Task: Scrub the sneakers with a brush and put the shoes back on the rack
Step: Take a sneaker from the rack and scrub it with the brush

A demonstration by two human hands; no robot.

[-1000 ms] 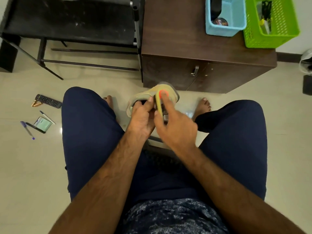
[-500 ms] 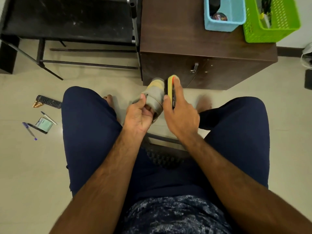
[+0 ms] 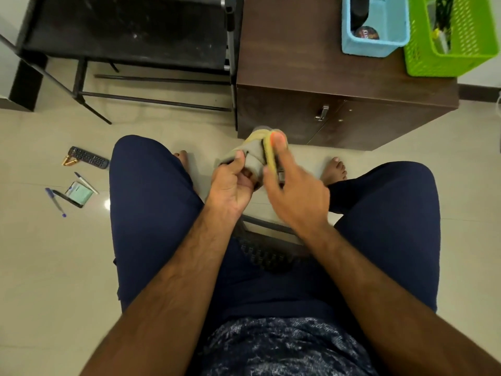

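while the left hand (image 3: 230,185) pinches the grey sneaker (image 3: 252,156) by its opening, thumb on top, the right hand (image 3: 295,191) clamps the yellow brush (image 3: 269,156) against the shoe's side, forefinger laid along its back. both hang above the floor (image 3: 40,267) between the knees, just before the front edge of the brown cabinet (image 3: 298,63) — the black rack (image 3: 122,31) stands at its left edge.
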